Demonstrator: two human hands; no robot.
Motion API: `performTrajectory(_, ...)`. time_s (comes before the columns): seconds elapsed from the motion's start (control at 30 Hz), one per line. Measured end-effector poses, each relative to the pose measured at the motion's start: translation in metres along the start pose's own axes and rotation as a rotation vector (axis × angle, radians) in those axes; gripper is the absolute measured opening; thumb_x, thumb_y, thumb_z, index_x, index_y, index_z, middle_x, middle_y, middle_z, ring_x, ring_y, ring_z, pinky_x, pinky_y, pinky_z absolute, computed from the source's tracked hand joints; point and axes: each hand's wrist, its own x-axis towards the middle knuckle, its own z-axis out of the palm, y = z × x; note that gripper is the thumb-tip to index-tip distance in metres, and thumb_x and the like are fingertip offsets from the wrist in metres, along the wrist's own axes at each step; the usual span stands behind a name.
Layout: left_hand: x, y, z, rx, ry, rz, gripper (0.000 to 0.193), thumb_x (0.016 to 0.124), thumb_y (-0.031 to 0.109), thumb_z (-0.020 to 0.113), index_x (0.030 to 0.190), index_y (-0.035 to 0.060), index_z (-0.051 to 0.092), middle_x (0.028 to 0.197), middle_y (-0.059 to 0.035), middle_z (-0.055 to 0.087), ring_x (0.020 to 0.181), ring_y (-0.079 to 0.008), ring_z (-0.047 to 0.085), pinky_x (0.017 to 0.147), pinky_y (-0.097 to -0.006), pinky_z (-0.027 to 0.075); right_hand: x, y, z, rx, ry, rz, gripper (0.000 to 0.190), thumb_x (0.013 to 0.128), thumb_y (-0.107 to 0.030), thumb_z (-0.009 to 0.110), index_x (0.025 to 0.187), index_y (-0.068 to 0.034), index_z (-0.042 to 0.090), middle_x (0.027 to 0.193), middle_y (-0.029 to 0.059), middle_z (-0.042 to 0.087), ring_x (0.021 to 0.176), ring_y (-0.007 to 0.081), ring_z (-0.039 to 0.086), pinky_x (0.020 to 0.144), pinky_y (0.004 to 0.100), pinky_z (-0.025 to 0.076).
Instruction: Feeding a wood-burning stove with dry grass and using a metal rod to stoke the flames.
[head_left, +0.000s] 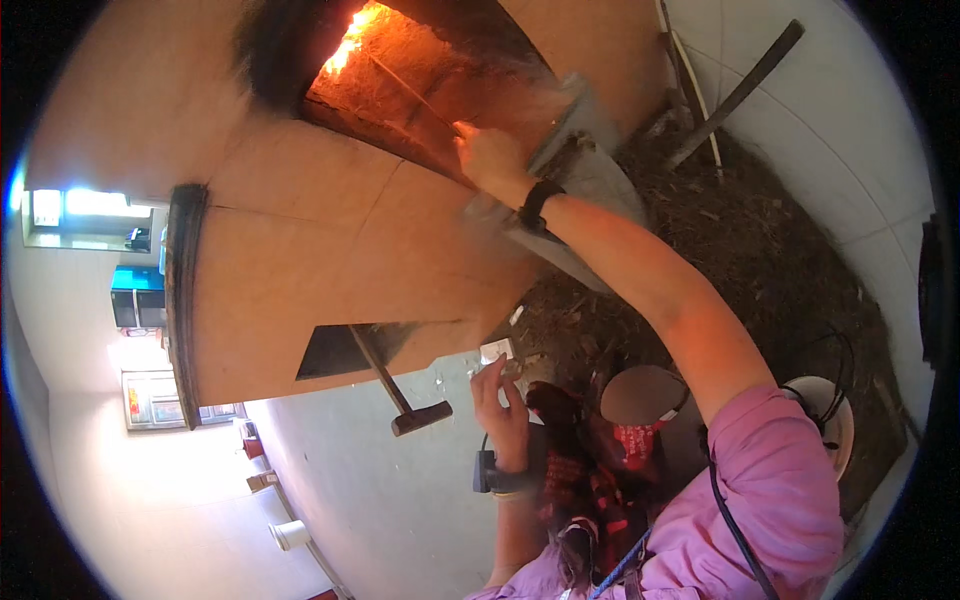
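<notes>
My right hand (484, 154), with a dark band at the wrist, pinches a thin stick (412, 91) at the mouth of an orange-brown stove (300, 247). The stick's far end points at flames (351, 41) inside the sooty firebox. A greyish sheet (600, 172), perhaps metal, lies beside the opening, partly behind my right wrist. Lower down, my left hand (501, 409) is raised with its fingers apart and nothing plainly in it. Just beyond its fingertips is a small white box (496, 351). A T-shaped wooden tool (405, 401) sticks out of the stove's lower opening.
Dry plant litter (727, 217) covers the floor to the right, with a long wooden stick (739, 94) leaning over it. Near my body are a round brown seat-like top (645, 396) and a pale bucket-like container (821, 420). The stove's dark ledge (184, 300) juts out at left.
</notes>
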Motion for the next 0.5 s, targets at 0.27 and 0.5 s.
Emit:
performTrajectory(0.27, -0.001, 0.001, -0.001, 0.038, -0.021, 0.1, 0.03, 0.082, -0.007, 0.047, 0.107, 0.0029, 0.06, 0.097, -0.013, 0.056, 0.075, -0.0196, 0.063, 0.071, -0.0309, 0.049, -0.065, 0.007, -0.055, 0.236, -0.041, 0.191, 0.036, 0.09, -0.022, 0.047, 0.118, -0.002, 0.053, 0.077, 0.0202, 0.063, 0.066, 0.0354, 0.06, 0.06, 0.0432, 0.047)
performTrajectory(0.5, 0.0, -0.004, 0.004, -0.043, -0.032, 0.024, 0.03, 0.08, -0.006, 0.049, 0.105, 0.0052, 0.062, 0.094, -0.0139, 0.057, 0.085, -0.0266, 0.059, 0.075, -0.0357, 0.046, -0.125, 0.023, -0.078, 0.677, -0.266, 0.437, 0.038, 0.092, -0.03, 0.047, 0.114, 0.0, 0.055, 0.076, 0.0131, 0.063, 0.064, 0.0229, 0.061, 0.059, 0.036, 0.046)
